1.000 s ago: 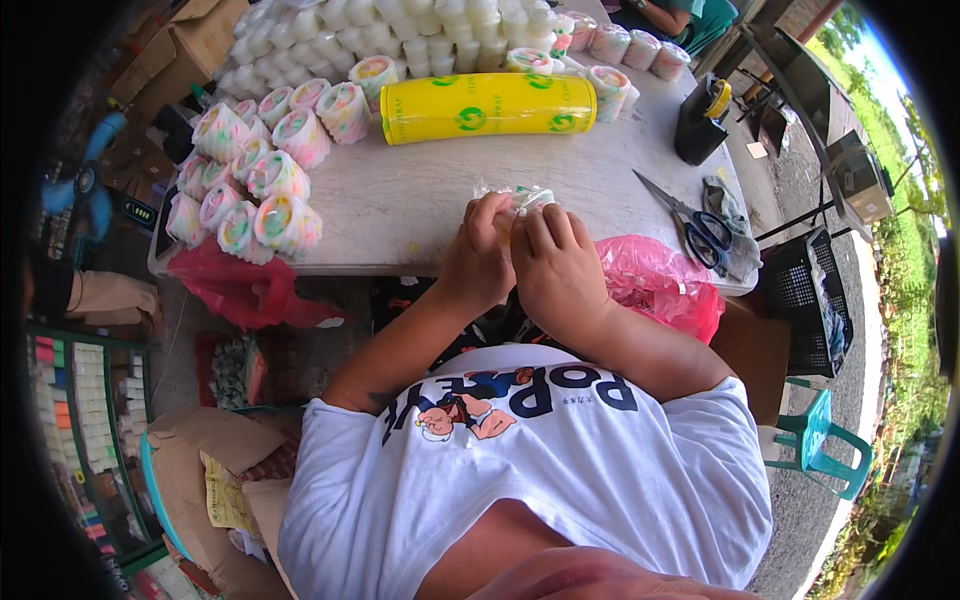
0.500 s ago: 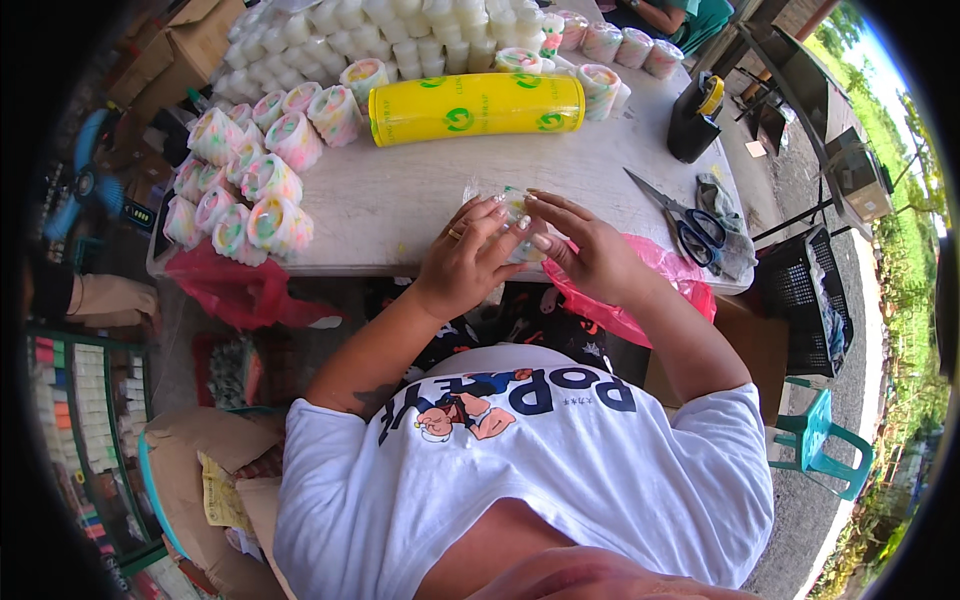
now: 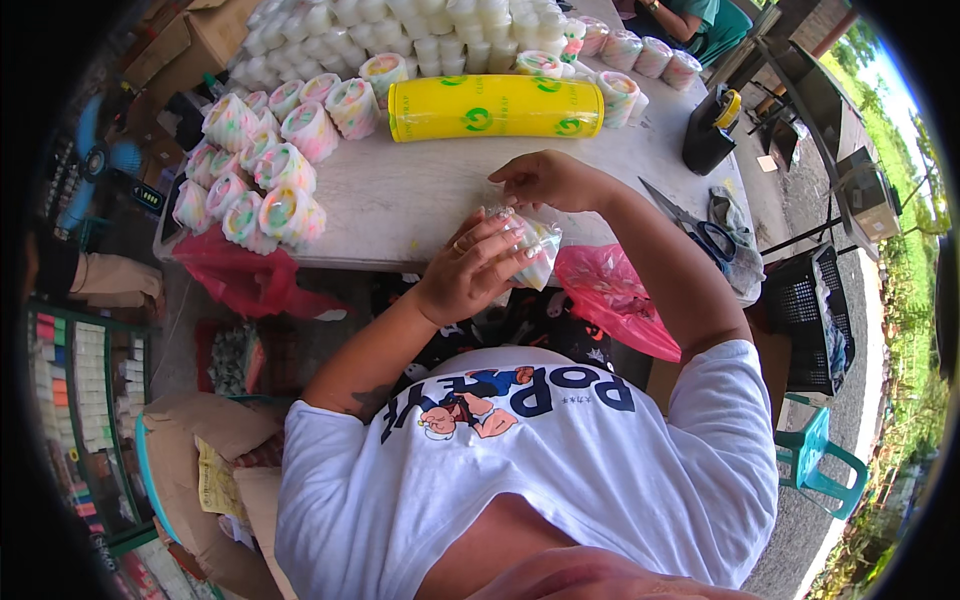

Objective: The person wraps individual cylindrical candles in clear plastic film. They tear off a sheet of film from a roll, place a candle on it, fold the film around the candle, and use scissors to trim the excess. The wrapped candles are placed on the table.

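Observation:
My left hand (image 3: 472, 270) grips a small cup of coloured treats wrapped in clear film (image 3: 532, 250), held at the near edge of the white table (image 3: 420, 200). My right hand (image 3: 545, 180) is raised above it, fingers pinched on the loose top of the clear film. A yellow roll of cling wrap (image 3: 495, 107) lies across the table beyond my hands.
Wrapped colourful cups (image 3: 262, 170) pile at the table's left, white cups (image 3: 420, 25) at the back. Scissors (image 3: 690, 225) and a black tape dispenser (image 3: 708, 135) sit right. Red plastic bags (image 3: 612, 295) hang off the near edge. Another person (image 3: 690, 15) sits across. A black crate (image 3: 810, 310) stands right.
My right hand left the cup and rose toward the table's middle, drawing the film up. My left hand stayed on the cup, which tilted slightly toward me.

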`<act>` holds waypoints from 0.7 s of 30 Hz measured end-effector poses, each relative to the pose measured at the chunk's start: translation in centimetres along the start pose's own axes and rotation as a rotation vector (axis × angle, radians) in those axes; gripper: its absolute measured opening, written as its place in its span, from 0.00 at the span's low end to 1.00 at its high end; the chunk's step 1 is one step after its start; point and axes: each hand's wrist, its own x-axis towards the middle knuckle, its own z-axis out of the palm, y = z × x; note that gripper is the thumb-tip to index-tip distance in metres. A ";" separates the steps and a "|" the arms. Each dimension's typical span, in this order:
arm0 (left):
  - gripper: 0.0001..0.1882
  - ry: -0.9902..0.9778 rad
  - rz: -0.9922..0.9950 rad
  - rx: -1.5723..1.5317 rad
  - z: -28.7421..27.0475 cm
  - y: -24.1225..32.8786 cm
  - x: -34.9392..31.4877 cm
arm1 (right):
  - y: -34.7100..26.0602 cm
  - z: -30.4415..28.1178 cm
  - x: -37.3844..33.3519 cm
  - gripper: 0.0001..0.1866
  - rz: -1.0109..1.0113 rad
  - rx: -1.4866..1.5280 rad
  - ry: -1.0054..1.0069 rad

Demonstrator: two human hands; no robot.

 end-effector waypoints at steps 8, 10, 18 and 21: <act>0.26 -0.009 -0.028 -0.055 0.0 -0.1 0.0 | -3.8 -1.0 -1.4 0.05 -0.265 0.007 0.269; 0.25 -0.011 -0.026 -0.063 0.0 -0.1 0.0 | -3.4 -0.7 -3.8 0.04 -0.295 0.087 0.327; 0.21 0.015 -0.027 -0.010 0.0 0.3 1.0 | -2.0 5.5 -10.3 0.11 -0.490 -0.295 0.634; 0.18 0.039 -0.039 -0.015 0.5 0.7 1.0 | -1.9 6.9 -11.1 0.16 -0.573 -0.553 0.675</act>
